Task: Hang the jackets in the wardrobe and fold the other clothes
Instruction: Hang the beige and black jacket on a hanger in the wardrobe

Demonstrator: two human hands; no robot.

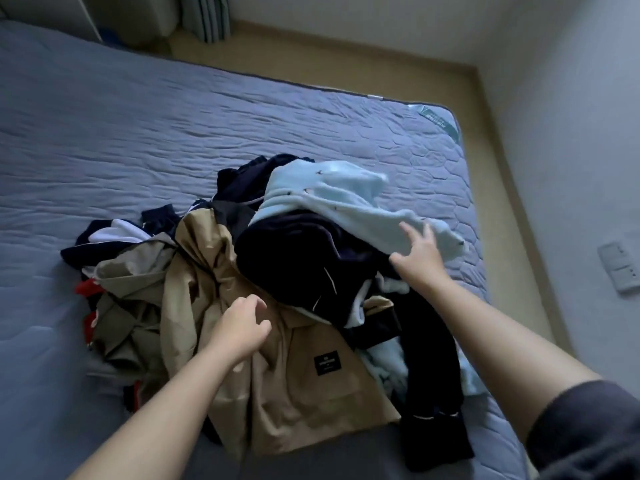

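Tan jacket [294, 393] beneath left hand [239, 329], not gripped

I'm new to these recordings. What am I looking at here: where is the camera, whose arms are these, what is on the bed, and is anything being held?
There is no machine here. A person wears one wide-angle camera on the head, looking forward and down, so the two bare arms coming in from the bottom edge are their own. Below them is a bed with a blue-grey quilted cover. On it lies a loose pile of clothes: a tan jacket with a black label in front, a dark garment on top, a light blue fleece behind it, and more clothes underneath. The left hand hovers over the tan jacket with loosely curled fingers. The right hand reaches with spread fingers to the fleece. Neither hand grips anything yet.
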